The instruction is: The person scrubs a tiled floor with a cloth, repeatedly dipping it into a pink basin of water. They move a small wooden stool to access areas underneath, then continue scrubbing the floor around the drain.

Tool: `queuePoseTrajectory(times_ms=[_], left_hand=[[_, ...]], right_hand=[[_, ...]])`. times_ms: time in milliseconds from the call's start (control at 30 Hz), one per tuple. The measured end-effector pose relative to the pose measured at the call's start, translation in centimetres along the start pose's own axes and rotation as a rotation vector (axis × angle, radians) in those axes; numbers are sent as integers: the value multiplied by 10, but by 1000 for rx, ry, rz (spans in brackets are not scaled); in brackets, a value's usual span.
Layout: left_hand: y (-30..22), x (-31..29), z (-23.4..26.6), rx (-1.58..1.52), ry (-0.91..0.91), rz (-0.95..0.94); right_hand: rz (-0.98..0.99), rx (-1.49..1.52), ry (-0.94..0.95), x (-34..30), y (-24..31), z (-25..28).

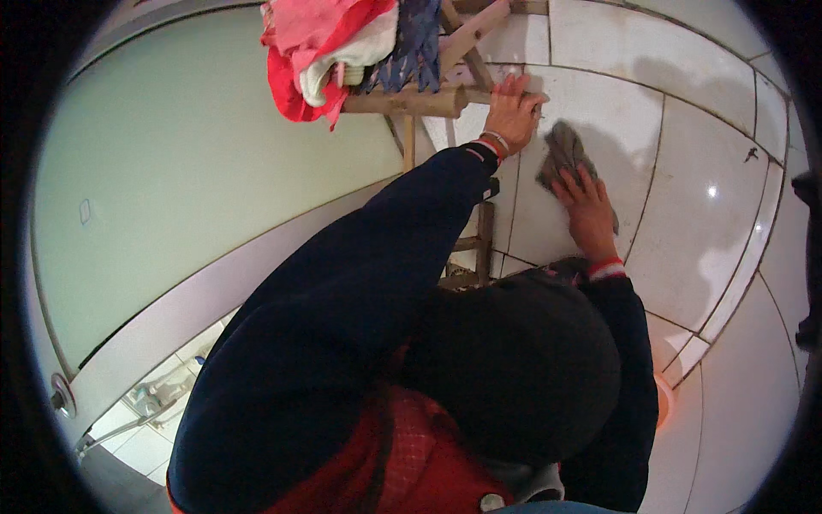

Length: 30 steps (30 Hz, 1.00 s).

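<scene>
My right hand [589, 210] presses a crumpled grey cloth [567, 152] against the white tiles [616, 107], its fingers laid over the near end of the cloth. To the left, my left hand [514, 114] has its fingers stretched out beside a wooden rack [411, 103]. It rests at the end of the rack's bar, partly over the tiles; whether the palm bears on wood or tile is hidden. Dark blue sleeves cover both arms, and a striped cuff shows at the right wrist.
Pink and red cloths [330, 51] and a dark blue woven piece [411, 47] lie on the rack. A pale green door panel [214, 154] fills the left. Part of an orange basin [664, 401] shows beside my right arm. A hose [141, 420] lies at lower left.
</scene>
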<state>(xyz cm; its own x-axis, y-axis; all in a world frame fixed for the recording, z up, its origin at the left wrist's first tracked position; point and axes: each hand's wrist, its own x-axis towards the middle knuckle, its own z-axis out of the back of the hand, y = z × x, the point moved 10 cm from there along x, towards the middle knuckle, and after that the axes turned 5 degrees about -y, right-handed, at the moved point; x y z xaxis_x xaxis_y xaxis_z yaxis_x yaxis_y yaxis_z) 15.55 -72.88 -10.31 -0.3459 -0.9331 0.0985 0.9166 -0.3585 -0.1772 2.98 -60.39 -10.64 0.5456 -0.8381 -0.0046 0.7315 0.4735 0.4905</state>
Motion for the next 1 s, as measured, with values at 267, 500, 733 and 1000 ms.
queuePoseTrajectory(times_ms=[267, 500, 733, 1000], left_hand=[[5, 4, -6, 14, 65, 53], [23, 5, -38, -8, 76, -80], [30, 28, -107, -858, 828, -198], [-2, 2, 2, -405, 772, -186]], right_hand=[[-198, -149, -239, -114, -180, 123], [-430, -340, -114, -54, -140, 60], [-157, -194, 13, -81, -47, 16], [-522, -288, -52, -176, -175, 68]])
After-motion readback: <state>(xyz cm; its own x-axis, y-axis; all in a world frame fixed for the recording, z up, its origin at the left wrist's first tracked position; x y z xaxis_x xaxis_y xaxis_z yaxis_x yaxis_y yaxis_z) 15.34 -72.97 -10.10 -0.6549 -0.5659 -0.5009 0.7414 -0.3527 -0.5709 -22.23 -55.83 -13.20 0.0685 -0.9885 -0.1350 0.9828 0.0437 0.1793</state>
